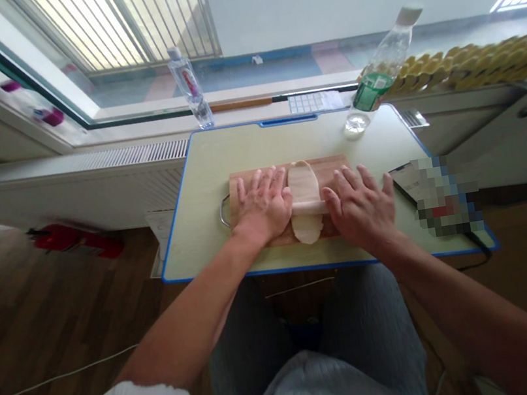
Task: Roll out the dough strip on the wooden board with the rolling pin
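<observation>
Rolling pin: the slim, pale wooden rolling pin (309, 208) is laid crosswise between the hands, apparently so that pressure is shared by both ends.
Dough: the flat, cream-coloured oval of dough (303, 182) is crossed by the pin between the hands; its middle seems to be left free of fingers.
Board: the brown rectangular wooden board (327, 178) is set beneath both hands, probably as a firm surface on the pale yellow, blue-edged table (236, 145).
Bottle: the clear plastic bottle with a green label (373, 85) is stood beyond the right hand, seemingly out of the way.
Left hand (267, 202): opened flat, fingers extended, palm pressed over the pin's end.
Right hand (362, 204): fingers spread apart, the other end covered; nothing is clamped.
</observation>
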`<state>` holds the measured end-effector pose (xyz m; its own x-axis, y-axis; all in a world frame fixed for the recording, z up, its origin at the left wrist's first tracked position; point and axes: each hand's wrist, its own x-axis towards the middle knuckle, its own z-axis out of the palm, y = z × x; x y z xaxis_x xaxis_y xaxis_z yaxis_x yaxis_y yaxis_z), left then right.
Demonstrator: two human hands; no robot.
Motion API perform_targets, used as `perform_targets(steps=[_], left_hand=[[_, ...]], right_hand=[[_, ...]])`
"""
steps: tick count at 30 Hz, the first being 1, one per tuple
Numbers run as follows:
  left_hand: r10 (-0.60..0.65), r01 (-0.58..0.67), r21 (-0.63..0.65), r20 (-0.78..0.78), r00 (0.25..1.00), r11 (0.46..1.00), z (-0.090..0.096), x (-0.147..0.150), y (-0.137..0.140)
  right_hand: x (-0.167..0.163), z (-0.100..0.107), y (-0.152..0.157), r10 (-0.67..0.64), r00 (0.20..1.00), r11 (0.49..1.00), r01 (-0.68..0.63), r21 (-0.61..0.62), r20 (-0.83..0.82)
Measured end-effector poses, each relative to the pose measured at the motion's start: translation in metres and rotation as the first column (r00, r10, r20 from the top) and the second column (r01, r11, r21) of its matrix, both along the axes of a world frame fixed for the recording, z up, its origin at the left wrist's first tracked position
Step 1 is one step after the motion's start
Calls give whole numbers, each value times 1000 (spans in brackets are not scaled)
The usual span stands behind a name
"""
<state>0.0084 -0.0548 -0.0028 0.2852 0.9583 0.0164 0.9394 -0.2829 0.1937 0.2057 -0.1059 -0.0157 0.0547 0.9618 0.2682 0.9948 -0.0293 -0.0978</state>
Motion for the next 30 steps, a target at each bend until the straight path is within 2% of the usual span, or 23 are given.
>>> perform_targets(steps=[6,9,12,17,20,23,26,30], left_hand=[[-5,4,-124,-15,1000,992,3,5,44],[-8,4,-147,-26,1000,989,5,7,48],[-19,16,-101,-27,999,995,4,4,28],[-47,49,44,-32,998,998,-1,-7,-31],[-62,64,66,-41,997,996,-1,-8,-42],[-42,43,25,-49,998,999,1,-3,-20],[-32,29,-58,-50,998,998,3,6,21],[-30,21,-157,-54,998,987,7,15,74]], right_hand=[[6,7,39,-50,999,993,49,-109,-8],[5,12,44,-70,998,985,69,-155,-3],[1,14,24,-42,999,990,45,-134,27],[-6,4,-36,-9,999,999,11,-40,39],[-6,0,-49,10,999,999,-9,-30,33],[-3,3,-28,3,1000,999,-2,-53,30],[3,9,15,-4,999,996,7,-88,37],[14,19,77,-10,1000,968,5,-251,-15]])
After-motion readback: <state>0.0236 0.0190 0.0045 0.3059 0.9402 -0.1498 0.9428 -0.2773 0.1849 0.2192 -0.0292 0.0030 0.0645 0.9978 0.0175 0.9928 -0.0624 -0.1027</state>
